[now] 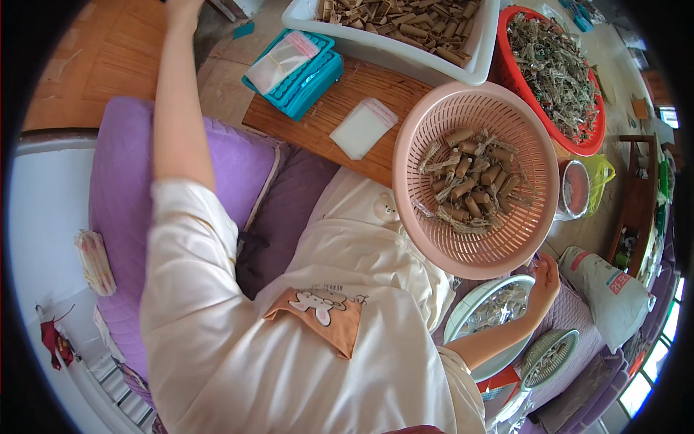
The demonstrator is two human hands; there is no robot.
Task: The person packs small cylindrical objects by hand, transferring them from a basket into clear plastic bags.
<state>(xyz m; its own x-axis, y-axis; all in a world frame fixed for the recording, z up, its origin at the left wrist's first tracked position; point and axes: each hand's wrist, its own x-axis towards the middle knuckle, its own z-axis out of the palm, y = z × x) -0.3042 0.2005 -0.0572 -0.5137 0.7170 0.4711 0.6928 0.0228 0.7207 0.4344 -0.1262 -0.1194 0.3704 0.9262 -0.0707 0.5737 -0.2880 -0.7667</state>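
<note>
Far left, your left hand reaches up past the purple cushion and is cut off at the top edge, so can't tell if it's spread or closed. Right of that arm, a teal flat box with a clear pink-edged bag on top lies on the wooden table. Next, a stack of clear zip bags. Far centre, a white tub of brown rolls. The pink basket of twine-tied rolls sits on your lap. Behind it, a red basket. Near right, your right hand rests fingers together at the pink basket's rim, just over a white bowl. Far right, a white sack with a red and green label.
</note>
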